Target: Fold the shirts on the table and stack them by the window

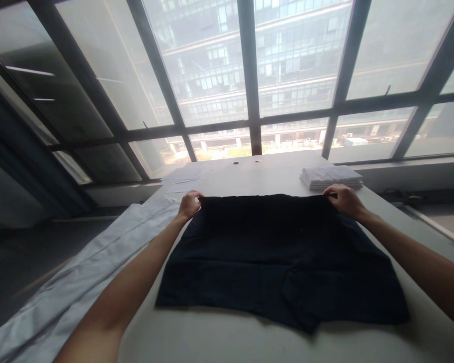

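Held a dark garment (257,272) stretched over the middle of the white table (249,174), with the straight side toward the far edge. Pinched one corner in the fingers of the left hand (189,203), another in those of the right hand (346,200). Saw a folded white stack (330,177) near the far right corner, white cloth (109,257) along the left edge.

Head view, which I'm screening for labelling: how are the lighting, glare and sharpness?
In the head view, bright, washed-out windows backlight everything; in the head view, the dark garment loses most detail near its upper edge; in the head view, the left hand and right hand look slightly soft but readable.
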`<state>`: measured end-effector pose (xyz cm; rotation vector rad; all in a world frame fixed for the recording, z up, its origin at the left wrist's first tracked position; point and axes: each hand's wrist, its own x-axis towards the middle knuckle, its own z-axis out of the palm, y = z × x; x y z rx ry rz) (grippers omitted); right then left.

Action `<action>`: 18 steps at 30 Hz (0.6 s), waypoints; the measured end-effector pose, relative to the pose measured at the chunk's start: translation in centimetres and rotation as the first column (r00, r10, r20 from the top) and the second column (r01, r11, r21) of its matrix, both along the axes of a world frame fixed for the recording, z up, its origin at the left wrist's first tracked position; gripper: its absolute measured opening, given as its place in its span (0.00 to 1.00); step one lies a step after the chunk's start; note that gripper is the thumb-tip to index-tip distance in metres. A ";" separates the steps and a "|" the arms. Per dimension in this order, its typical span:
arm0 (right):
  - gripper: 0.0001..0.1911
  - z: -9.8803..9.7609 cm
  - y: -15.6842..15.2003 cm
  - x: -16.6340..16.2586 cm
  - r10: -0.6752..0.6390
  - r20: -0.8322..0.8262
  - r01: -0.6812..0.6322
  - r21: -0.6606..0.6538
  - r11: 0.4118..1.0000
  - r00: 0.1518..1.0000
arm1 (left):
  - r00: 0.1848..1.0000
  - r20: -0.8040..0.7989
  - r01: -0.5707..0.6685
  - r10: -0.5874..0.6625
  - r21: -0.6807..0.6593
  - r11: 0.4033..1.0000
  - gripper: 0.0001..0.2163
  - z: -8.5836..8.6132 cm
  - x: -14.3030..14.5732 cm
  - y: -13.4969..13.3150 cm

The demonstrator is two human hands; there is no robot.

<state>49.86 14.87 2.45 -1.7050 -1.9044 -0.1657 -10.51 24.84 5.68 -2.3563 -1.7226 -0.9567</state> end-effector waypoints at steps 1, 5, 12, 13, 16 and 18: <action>0.10 -0.2 -0.5 0.0 0.015 0.015 -0.015 0.008 1.000 1.000 | 1.000 0.004 0.014 -0.014 0.000 1.000 0.07 -0.1 -0.2 -0.6; 0.11 -1.1 -2.6 -0.3 0.085 0.089 -0.087 0.019 0.996 0.992 | 0.996 -0.033 0.087 -0.088 -0.041 0.995 0.08 -1.2 -1.0 -3.0; 0.15 -2.8 -5.6 -0.7 0.148 0.219 -0.109 -0.180 0.978 0.964 | 0.968 -0.188 0.126 -0.165 -0.206 0.970 0.15 -3.4 -2.9 -5.3; 0.15 -2.8 -5.7 -0.7 0.151 0.211 -0.108 -0.202 0.973 0.966 | 0.967 -0.195 0.120 -0.163 -0.214 0.969 0.17 -3.3 -2.8 -5.3; 0.17 -2.5 -5.4 -1.1 0.075 0.138 -0.050 -0.173 0.984 0.988 | 0.972 -0.194 0.095 -0.130 -0.179 0.979 0.21 -2.3 -1.1 -5.2; 0.19 -2.1 -4.4 -2.1 -0.010 0.069 0.019 -0.122 0.992 0.998 | 0.974 -0.190 0.097 -0.127 -0.159 0.982 0.22 -1.7 1.8 -5.2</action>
